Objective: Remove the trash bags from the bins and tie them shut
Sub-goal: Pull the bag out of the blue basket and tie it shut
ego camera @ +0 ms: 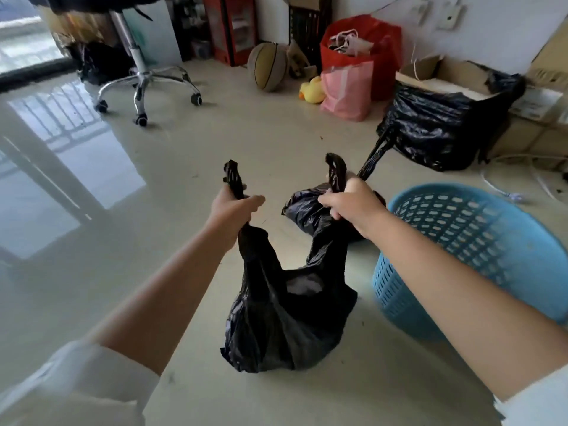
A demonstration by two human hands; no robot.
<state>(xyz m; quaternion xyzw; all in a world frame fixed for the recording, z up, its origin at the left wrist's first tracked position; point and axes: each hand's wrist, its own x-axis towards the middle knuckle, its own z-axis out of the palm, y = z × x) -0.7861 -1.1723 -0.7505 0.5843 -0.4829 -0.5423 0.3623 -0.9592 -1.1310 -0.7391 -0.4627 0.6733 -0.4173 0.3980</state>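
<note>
Beside the blue basket: the black trash bag (285, 318) sits on the floor (184, 167), just left of the blue basket (479, 241), which lies tipped on its side with its open mouth facing the bag.
Bag axis: its body runs toward and away from the camera, bulk at the near end, mouth end raised toward the hands; the two handle strips spread apart left and right from the mouth and point up and away.
Left hand: the left hand (235, 210) has its grip closed fully around the left handle strip, whose twisted end sticks up beyond the fist.
Right hand: the right hand (353, 204) has its grip closed around the right handle strip, the end standing up above the knuckles.
Second bag: a smaller black bag (307, 210) lies on the floor just beyond the right hand, left of the basket's rim.
Third bag: a larger black bag (436, 127) lines a cardboard box (442, 78) beyond the basket, one strip trailing down toward the right hand.
Sleeves: white sleeves are pushed up on both forearms.
</note>
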